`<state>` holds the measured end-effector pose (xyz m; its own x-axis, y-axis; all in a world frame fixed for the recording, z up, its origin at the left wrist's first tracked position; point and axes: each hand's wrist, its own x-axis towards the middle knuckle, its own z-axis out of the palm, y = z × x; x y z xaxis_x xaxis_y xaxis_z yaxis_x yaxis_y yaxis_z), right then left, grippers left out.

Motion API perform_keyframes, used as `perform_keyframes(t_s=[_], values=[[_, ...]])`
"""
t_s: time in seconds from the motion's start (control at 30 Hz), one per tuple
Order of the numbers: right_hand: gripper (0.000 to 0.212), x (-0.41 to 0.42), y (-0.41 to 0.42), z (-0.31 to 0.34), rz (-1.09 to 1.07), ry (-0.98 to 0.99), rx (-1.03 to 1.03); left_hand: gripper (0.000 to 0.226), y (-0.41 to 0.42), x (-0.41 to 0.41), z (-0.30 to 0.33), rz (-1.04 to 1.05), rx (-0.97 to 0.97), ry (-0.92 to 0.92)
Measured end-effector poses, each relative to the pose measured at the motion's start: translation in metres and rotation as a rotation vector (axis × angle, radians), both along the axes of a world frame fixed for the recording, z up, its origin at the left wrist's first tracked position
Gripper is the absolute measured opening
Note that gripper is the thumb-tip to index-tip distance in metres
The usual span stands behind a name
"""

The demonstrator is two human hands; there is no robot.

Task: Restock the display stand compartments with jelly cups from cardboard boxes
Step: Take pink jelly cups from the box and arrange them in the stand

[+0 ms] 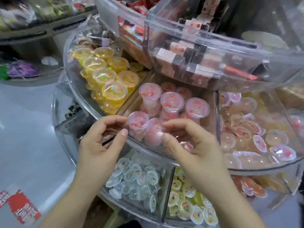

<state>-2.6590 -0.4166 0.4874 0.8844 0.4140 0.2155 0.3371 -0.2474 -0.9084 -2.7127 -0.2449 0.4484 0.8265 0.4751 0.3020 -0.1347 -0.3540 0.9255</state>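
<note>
Tall pink jelly cups with cherry-print lids stand stacked upright in the middle compartment of the clear tiered display stand. My left hand hovers at the compartment's front wall, fingers loosely curled beside the front-left pink cup, holding nothing. My right hand is beside it, with loosely curled fingertips at the edge of the neighbouring front pink cup; no grip shows. Yellow jelly cups fill the compartment to the left in stacked rows.
Small loose peach and pink jelly cups fill the right compartment. The lower tier holds small clear-white cups and yellow-green ones. An upper tier of boxed sweets overhangs the back. A red-and-white package lies on the grey floor, lower left.
</note>
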Motion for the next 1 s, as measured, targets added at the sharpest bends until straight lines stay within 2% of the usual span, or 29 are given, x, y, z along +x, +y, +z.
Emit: perform_keyframes(t_s=[0.1,0.27,0.4,0.53,0.63,0.73,0.87,0.97,1.0], values=[[0.018,-0.038,0.026,-0.022,0.287,0.165,-0.013,0.025,0.003,-0.06,-0.035,0.193,-0.131,0.099],[0.023,-0.111,0.069,-0.12,0.662,0.455,-0.281,0.039,0.002,-0.181,-0.14,0.537,-0.384,0.304],[0.021,-0.154,0.095,-0.245,0.791,0.535,-0.64,0.03,-0.002,-0.255,-0.243,0.694,-0.481,0.589],[0.019,-0.176,0.116,-0.381,0.806,0.573,-0.86,0.026,0.001,-0.301,-0.359,0.74,-0.531,0.81],[0.026,-0.181,0.139,-0.49,0.804,0.546,-0.979,0.025,0.021,-0.311,-0.446,0.791,-0.645,0.88],[0.029,-0.189,0.166,-0.594,0.919,0.463,-1.11,0.02,0.043,-0.316,-0.538,0.794,-0.804,0.944],[0.044,-0.198,0.201,-0.716,1.039,0.246,-1.282,0.018,0.07,-0.32,-0.653,0.674,-0.943,1.205],[0.049,-0.195,0.222,-0.79,0.934,0.145,-1.484,0.02,0.082,-0.314,-0.724,0.606,-1.051,1.318],[0.048,-0.195,0.226,-0.809,0.914,0.131,-1.55,0.028,0.082,-0.313,-0.746,0.594,-1.052,1.33]])
